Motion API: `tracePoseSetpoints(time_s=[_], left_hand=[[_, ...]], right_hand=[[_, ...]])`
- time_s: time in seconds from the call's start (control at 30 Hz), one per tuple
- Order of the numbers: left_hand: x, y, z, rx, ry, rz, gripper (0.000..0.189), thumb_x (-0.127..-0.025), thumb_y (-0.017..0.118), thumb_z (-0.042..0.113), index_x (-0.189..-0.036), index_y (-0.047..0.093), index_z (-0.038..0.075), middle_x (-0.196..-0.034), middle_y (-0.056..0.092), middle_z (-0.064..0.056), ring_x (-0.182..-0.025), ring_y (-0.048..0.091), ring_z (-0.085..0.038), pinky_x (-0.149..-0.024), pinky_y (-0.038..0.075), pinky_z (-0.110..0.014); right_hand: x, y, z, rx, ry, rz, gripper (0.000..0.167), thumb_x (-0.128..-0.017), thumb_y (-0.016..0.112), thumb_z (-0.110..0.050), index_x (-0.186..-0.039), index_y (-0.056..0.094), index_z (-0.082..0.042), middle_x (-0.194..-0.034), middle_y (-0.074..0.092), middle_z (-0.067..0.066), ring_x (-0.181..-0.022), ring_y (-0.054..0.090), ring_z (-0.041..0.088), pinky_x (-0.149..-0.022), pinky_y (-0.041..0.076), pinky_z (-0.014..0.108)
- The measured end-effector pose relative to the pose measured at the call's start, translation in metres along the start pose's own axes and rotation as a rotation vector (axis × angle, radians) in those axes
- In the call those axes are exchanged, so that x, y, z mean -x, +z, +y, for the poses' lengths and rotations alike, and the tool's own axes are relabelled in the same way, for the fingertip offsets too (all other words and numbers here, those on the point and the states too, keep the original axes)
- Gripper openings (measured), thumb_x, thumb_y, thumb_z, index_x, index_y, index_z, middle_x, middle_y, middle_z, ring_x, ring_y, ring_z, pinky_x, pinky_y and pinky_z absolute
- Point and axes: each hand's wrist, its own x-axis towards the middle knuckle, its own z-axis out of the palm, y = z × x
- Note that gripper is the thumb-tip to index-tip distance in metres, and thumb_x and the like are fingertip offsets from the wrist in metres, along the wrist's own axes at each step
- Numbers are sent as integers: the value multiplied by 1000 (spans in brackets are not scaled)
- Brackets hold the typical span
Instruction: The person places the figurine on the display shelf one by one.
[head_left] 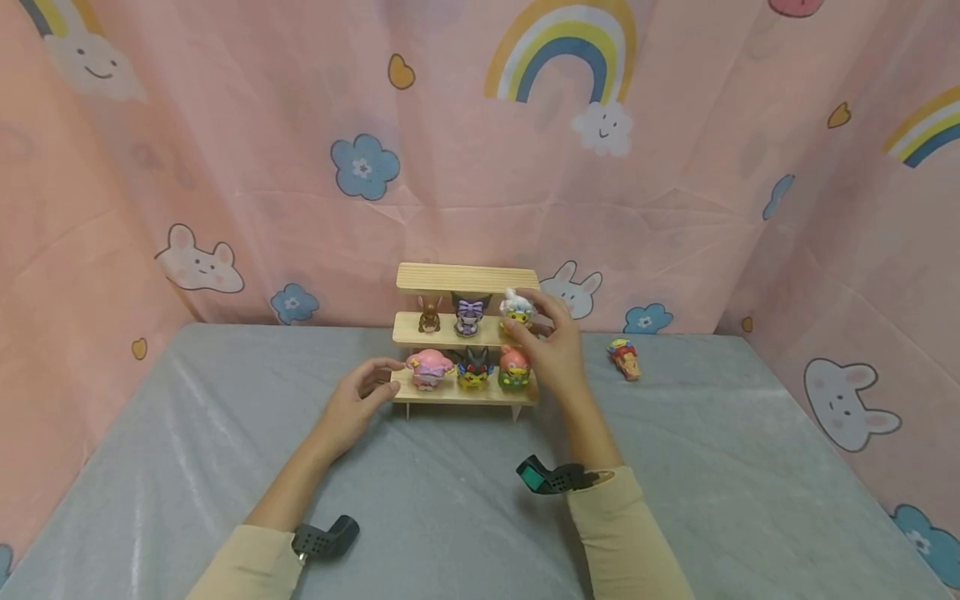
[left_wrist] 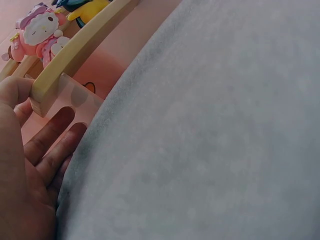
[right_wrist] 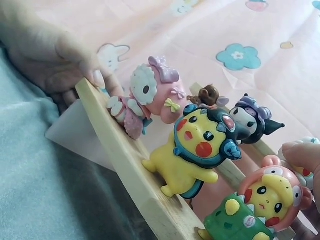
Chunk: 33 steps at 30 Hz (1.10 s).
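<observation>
A three-tier wooden display stand (head_left: 467, 332) stands on the grey cloth. My left hand (head_left: 358, 406) grips the left end of its bottom shelf (left_wrist: 75, 55), the thumb at the edge. At the right end of the middle shelf, my right hand (head_left: 557, 346) pinches a yellow figurine in a white hat (head_left: 516, 308). Beside that one are a purple-and-black figurine (head_left: 468, 317) and a brown figurine (head_left: 429, 317). The bottom shelf bears a pink figurine (right_wrist: 155, 90), a yellow figurine in a dark hood (right_wrist: 200, 145) and a pink-hooded one in green (right_wrist: 265, 200).
A red and tan figurine (head_left: 624, 359) lies on the grey cloth (head_left: 712, 467) to the right of the stand. The top shelf (head_left: 467, 277) has no figurines on it. A pink patterned curtain (head_left: 465, 167) hangs close behind.
</observation>
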Motion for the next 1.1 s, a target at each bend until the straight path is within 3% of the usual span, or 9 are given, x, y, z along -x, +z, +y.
tracePoseSetpoints(time_s=[0.13,0.33,0.57,0.87,1.1], left_hand=[[0,-1,0,0,4,-2,30,-102,58,19,-129,60,6,-125,67,-17,-114,62,-25,-95,50,-28],[0,0,2,0,-12,-6,31,-102,59,19,-130,60,6,-126,67,-17,-117,61,-27,-97,50,-34],[1,0,6,0,-23,-5,32,-101,60,18,-130,60,6,-127,67,-17,-118,61,-28,-98,50,-37],[1,0,4,-2,-21,-1,31,-101,60,18,-129,61,6,-126,67,-17,-117,61,-27,-98,50,-35],[0,0,3,2,-18,-6,31,-101,59,18,-129,61,6,-125,67,-17,-116,62,-27,-97,50,-33]], right_hand=[[0,1,0,-23,-19,-3,42,-91,75,-11,-132,64,-10,-126,57,13,-114,54,19,-96,51,42],[0,1,1,-37,-28,-7,41,-91,75,-12,-131,64,-10,-127,57,14,-115,53,20,-97,51,42],[-1,2,2,-32,10,-7,44,-93,73,-8,-135,61,-7,-132,56,17,-119,52,22,-99,49,41],[9,-2,-33,-14,30,-22,43,-94,69,-3,-135,59,2,-130,54,22,-118,53,22,-96,48,29],[1,2,-4,-23,13,1,45,-93,71,-5,-136,60,-2,-132,53,21,-119,52,23,-99,49,43]])
